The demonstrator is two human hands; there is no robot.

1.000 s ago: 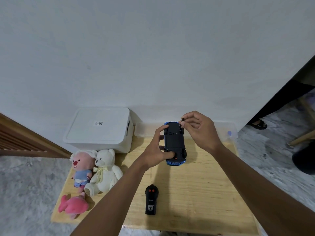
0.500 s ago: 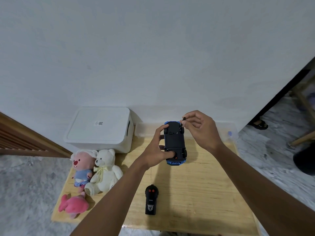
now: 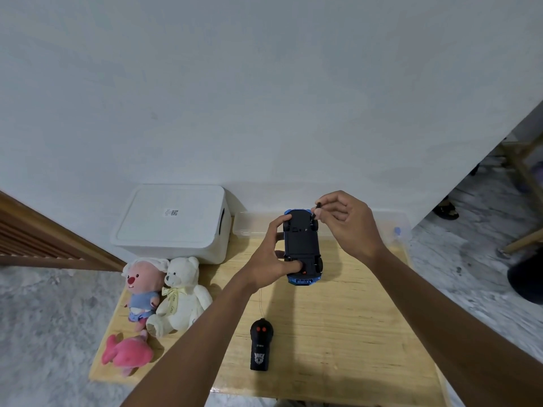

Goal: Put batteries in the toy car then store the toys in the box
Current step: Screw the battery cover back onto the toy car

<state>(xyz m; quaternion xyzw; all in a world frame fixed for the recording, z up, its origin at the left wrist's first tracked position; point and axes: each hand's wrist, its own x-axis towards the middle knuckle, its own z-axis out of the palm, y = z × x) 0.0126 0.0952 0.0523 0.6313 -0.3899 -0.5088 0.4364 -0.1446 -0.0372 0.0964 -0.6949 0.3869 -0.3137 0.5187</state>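
I hold a blue toy car [image 3: 302, 245] upside down above the wooden table [image 3: 346, 333], its black underside facing up. My left hand [image 3: 269, 255] grips the car's left side and near end. My right hand [image 3: 346, 223] pinches a thin dark tool [image 3: 318, 207] at the car's far right corner, by a wheel. The white box [image 3: 170, 227] stands at the table's back left with its lid on. A pink-faced plush [image 3: 141, 286], a white teddy bear [image 3: 179, 295] and a pink plush [image 3: 126, 352] lie along the left edge.
A black remote [image 3: 261, 345] with two red buttons lies near the front, its thin wire running up toward the car. A clear plastic container [image 3: 252, 227] sits against the wall behind the car. A small blue-topped item [image 3: 396, 230] is at the far right corner.
My right hand's fingers have lifted slightly off the car's far end, and the thin tool now stands more upright. My left hand and the car have stayed put.
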